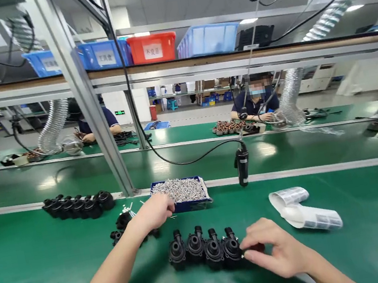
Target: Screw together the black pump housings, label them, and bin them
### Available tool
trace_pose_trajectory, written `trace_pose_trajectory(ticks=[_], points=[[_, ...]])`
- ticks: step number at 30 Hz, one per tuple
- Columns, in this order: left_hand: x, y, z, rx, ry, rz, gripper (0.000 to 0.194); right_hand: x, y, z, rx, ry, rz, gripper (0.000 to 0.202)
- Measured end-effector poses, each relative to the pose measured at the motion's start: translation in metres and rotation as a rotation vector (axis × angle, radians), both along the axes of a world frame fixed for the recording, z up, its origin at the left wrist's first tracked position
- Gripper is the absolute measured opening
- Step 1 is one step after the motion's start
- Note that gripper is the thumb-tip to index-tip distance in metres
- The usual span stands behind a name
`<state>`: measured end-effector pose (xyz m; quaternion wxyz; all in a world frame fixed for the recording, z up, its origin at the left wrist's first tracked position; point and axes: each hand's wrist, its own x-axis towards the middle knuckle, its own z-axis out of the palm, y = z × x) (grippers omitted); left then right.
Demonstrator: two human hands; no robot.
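Note:
In front of me stands a short row of black pump housings (213, 248), each with an upright spout. My right hand (274, 248) is at the right end of this row, thumb and forefinger pinched around a small shiny screw (243, 256) beside the last housing. A dark part shows behind these fingers, mostly hidden. My left hand (155, 211) reaches to the front of a blue tray (188, 206) full of loose screws (180, 189). Its fingers are closed; thin pale slivers show just under the fingertips, but what they hold is unclear.
More black housings (77, 207) stand at the left, and black parts (124, 220) lie partly behind my left forearm. A black electric screwdriver (242, 166) hangs from a cable. Curled label sheets (305, 211) lie right. A metal post (82, 91) rises left; co-workers sit opposite.

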<state>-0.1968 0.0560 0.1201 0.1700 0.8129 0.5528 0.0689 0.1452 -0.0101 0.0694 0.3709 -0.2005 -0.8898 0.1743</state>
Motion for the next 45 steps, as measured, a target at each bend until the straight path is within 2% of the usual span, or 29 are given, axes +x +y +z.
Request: trace_pose_trajectory(ticks=[2,4,8,11,15,19,23,25,29,31,35,39,45], points=[[-0.012,0.003,-0.005,-0.031,0.057,0.033,0.025,0.0,0.001,0.0,0.02,-0.019,-0.021,0.018],[-0.011,0.005,-0.013,-0.043,0.096,0.042,0.027,0.0,0.003,0.0,0.032,-0.036,-0.037,0.021],[0.009,0.005,-0.027,-0.032,0.178,0.051,0.023,-0.001,0.003,-0.003,0.03,-0.035,-0.046,0.023],[0.023,0.002,-0.034,-0.021,0.245,0.054,0.029,-0.003,0.004,-0.007,-0.008,0.005,-0.017,0.023],[0.03,-0.002,-0.04,-0.024,0.297,0.025,0.029,-0.004,0.007,-0.014,-0.048,0.07,0.003,0.024],[0.026,-0.004,-0.041,-0.06,0.31,-0.021,0.023,-0.002,0.009,-0.017,-0.08,0.087,0.003,0.025],[0.018,-0.008,-0.026,-0.078,0.289,-0.044,0.023,-0.002,0.009,-0.016,-0.031,0.097,0.004,0.027],[0.018,-0.015,-0.011,-0.073,0.179,-0.032,0.02,-0.004,0.01,-0.015,0.049,0.12,-0.05,0.022],[0.041,-0.037,0.012,-0.231,-0.363,-0.064,0.013,-0.014,0.009,-0.015,0.316,0.2,-0.258,0.007],[0.058,-0.05,0.013,-0.248,-0.47,-0.115,0.016,-0.02,0.004,-0.016,0.429,0.2,-0.311,0.013],[0.083,-0.069,-0.001,-0.08,-0.455,-0.209,0.015,-0.032,-0.01,-0.018,0.531,0.132,-0.264,0.012],[0.09,-0.076,-0.009,-0.021,-0.519,-0.24,0.018,-0.039,-0.014,-0.019,0.518,0.147,-0.224,0.01],[0.09,-0.074,-0.007,-0.054,-0.569,-0.197,0.015,-0.041,-0.013,-0.02,0.244,0.193,-0.276,0.013]])
